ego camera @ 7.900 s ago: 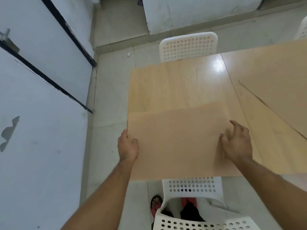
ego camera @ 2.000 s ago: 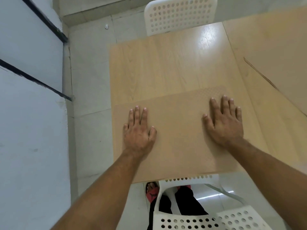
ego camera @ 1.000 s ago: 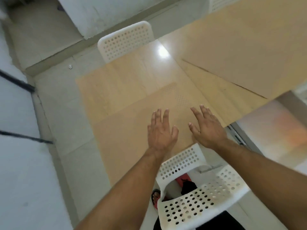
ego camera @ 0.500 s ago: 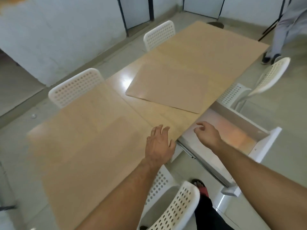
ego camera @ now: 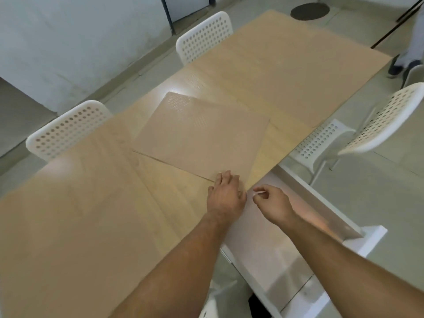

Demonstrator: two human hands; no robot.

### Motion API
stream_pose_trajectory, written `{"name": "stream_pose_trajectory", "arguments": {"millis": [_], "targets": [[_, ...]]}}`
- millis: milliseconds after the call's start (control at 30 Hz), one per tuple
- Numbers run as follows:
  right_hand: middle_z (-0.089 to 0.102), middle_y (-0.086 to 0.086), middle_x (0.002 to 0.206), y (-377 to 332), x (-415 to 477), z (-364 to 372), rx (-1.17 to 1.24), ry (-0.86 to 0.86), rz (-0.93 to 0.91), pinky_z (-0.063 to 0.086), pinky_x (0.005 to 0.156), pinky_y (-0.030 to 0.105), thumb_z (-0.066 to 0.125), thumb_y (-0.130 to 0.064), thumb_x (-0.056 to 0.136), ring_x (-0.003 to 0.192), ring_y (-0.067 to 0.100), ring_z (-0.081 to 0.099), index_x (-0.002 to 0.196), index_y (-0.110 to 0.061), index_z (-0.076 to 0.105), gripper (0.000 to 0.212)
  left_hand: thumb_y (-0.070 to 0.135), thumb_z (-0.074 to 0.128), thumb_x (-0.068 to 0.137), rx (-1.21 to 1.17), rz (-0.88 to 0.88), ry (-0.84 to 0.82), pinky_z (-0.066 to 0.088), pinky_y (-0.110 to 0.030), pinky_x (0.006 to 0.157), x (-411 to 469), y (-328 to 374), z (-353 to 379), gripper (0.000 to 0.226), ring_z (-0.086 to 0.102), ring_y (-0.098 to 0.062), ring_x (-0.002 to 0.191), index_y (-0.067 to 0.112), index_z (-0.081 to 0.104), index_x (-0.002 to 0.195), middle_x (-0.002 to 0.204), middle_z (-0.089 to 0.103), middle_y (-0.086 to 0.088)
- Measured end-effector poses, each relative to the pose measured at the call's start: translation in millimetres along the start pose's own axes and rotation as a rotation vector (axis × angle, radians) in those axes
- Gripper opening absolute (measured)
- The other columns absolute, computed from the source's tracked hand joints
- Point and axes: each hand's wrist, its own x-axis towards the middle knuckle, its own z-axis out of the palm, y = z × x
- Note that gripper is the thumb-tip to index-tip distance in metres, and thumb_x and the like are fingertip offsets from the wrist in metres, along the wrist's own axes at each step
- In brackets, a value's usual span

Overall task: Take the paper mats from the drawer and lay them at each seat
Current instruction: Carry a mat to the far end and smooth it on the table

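Brown paper mat [ego camera: 202,138] lies flat on the wooden table [ego camera: 91,214] in the middle of the frame; my left hand [ego camera: 226,196] rests flat on its near corner, fingers together; my right hand [ego camera: 273,204] hovers over the open white drawer [ego camera: 321,203], fingers curled, holding nothing I can see.

Tan paper mat [ego camera: 202,138], seemingly dot-embossed; light wood-grain table [ego camera: 91,203]; white perforated chairs [ego camera: 66,129]; white drawer [ego camera: 309,203].

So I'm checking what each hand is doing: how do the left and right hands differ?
The left hand lies flat, fingers on the paper mat at the table edge; the right hand is curled, hovering over the open drawer. Both look empty.
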Motion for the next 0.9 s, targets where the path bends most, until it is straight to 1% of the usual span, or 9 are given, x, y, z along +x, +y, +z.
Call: {"name": "stream_pose_trajectory", "arguments": {"millis": [133,267,400,500,567,667,700,800,900], "targets": [[0.071,-0.011,0.089,6.2,19.8,-4.3,0.051,-0.017,-0.003,0.056,0.082,0.034,0.058,-0.031,0.086,0.088,0.014,0.067,0.105,-0.035,0.07,0.023,0.041,0.052,0.096,0.025,-0.028,0.026,0.036,-0.044,0.108,21.8,1.5,2.5,0.047,0.028,-0.023,0.144,0.019,0.05,0.138,0.156,0.035,-0.002],[0.07,-0.011,0.086,6.8,26.0,-6.5,0.048,-0.003,-0.018,0.055,0.081,0.034,0.057,-0.03,0.089,0.086,0.013,0.066,0.103,-0.034,0.071,0.02,0.033,0.05,0.096,0.061,0.014,0.093,0.038,-0.04,0.107,24.7,-1.4,2.8,0.041,0.039,-0.025,0.137,0.016,0.057,0.132,0.153,0.042,-0.003],[0.07,-0.011,0.086,3.8,27.7,-7.5,0.045,0.019,-0.015,0.056,0.08,0.036,0.057,-0.033,0.089,0.084,0.012,0.066,0.102,-0.035,0.071,0.019,0.044,0.061,0.088,0.043,0.081,0.084,0.034,-0.038,0.112,20.4,-9.4,3.4,0.052,0.038,-0.026,0.139,0.014,0.058,0.131,0.154,0.042,-0.005],[0.07,-0.01,0.086,2.6,27.3,-6.2,0.035,0.025,-0.013,0.057,0.079,0.036,0.056,-0.032,0.088,0.082,0.012,0.067,0.102,-0.035,0.071,0.02,0.043,0.064,0.085,0.081,0.119,0.081,0.037,-0.039,0.11,19.5,-16.6,5.5,0.048,0.043,-0.026,0.136,0.018,0.062,0.125,0.151,0.046,-0.004],[0.07,-0.012,0.087,1.9,26.6,-4.2,0.025,0.035,-0.007,0.056,0.078,0.035,0.056,-0.032,0.088,0.081,0.012,0.066,0.102,-0.034,0.071,0.02,0.045,0.062,0.083,0.118,0.159,0.115,0.048,-0.037,0.099,18.4,-15.7,6.7,0.041,0.058,-0.028,0.121,0.018,0.069,0.113,0.138,0.059,-0.005],[0.069,-0.015,0.09,-0.2,24.2,-0.2,-0.006,0.063,0.003,0.051,0.074,0.029,0.057,-0.032,0.089,0.084,0.01,0.064,0.103,-0.034,0.071,0.019,0.047,0.048,0.078,0.181,0.205,0.159,0.058,-0.029,0.071,14.8,-11.8,8.1,0.039,0.07,-0.025,0.087,0.02,0.073,0.088,0.107,0.073,-0.001],[0.069,-0.015,0.091,-1.1,23.1,1.2,-0.016,0.077,0.011,0.048,0.073,0.028,0.057,-0.032,0.09,0.085,0.01,0.063,0.102,-0.034,0.071,0.019,0.046,0.05,0.077,0.19,0.217,0.173,0.057,-0.027,0.067,13.6,-11.4,9.1,0.035,0.071,-0.023,0.082,0.02,0.073,0.084,0.101,0.074,0.0],[0.07,-0.015,0.09,-3.1,21.2,5.2,-0.03,0.116,0.046,0.046,0.073,0.028,0.058,-0.033,0.09,0.086,0.013,0.064,0.099,-0.032,0.071,0.016,0.039,0.073,0.069,0.206,0.207,0.164,0.055,-0.024,0.059,13.9,-10.5,10.0,0.019,0.07,-0.022,0.07,0.02,0.073,0.075,0.09,0.075,0.004],[0.07,-0.013,0.089,-4.8,19.8,8.5,-0.02,0.135,0.081,0.048,0.072,0.029,0.057,-0.035,0.089,0.085,0.016,0.064,0.095,-0.03,0.071,0.016,0.033,0.08,0.061,0.21,0.153,0.135,0.045,-0.02,0.047,17.4,-5.8,4.4,0.016,0.062,-0.02,0.051,0.02,0.071,0.062,0.071,0.072,0.006]]}}
